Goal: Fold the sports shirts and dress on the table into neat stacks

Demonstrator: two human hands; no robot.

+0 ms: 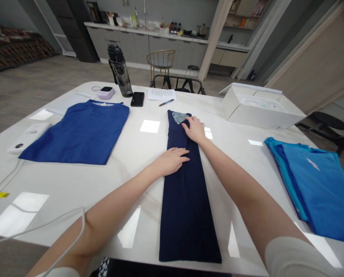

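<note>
A long, narrow folded navy garment (186, 207) lies lengthwise on the white table in front of me. Its far end shows a light blue patterned patch (179, 117). My left hand (172, 161) rests flat on the cloth about a third of the way down, fingers stretched out. Near the far end, beside the patch, my right hand (194, 129) touches the garment with its fingers spread. Neither hand grips the fabric as far as I can see. On the left lies a folded royal blue shirt (85, 134).
Folded bright blue clothes (319, 181) lie at the right, below an open white box (255, 107). A water bottle (121, 73), phone (137, 99), pen (166, 102) and paper (161, 94) are at the back. A white cable (59, 219) crosses my left forearm.
</note>
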